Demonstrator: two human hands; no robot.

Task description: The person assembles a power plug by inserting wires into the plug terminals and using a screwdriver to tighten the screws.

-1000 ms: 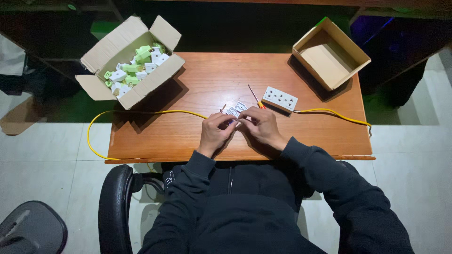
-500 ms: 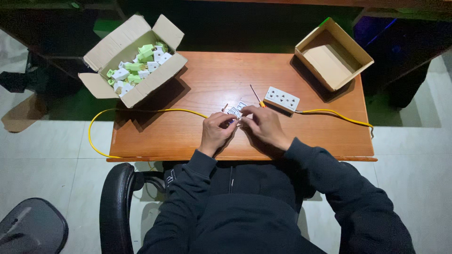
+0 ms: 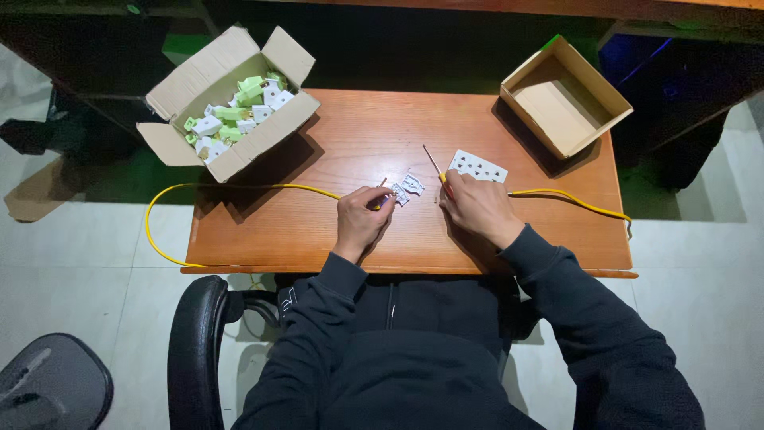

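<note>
My left hand [image 3: 362, 219] rests on the wooden table [image 3: 366, 135], fingers closed on the end of a yellow cable [image 3: 239, 188] beside a small white plug part [image 3: 407, 188]. My right hand [image 3: 477, 207] lies just right of it, gripping a thin screwdriver [image 3: 434, 163] with a yellow handle whose shaft points away from me. A white socket strip [image 3: 476, 167] lies just beyond the right hand, with a second yellow cable [image 3: 573, 199] running off to the right.
An open cardboard box [image 3: 231, 155] of several white and green plugs sits at the table's far left corner. An empty cardboard box [image 3: 593, 87] overhangs the far right corner. A black chair arm [image 3: 195, 342] is below left.
My hands were together over the plug part; they have separated, the right one now holding the screwdriver and the plug part lying exposed between them.
</note>
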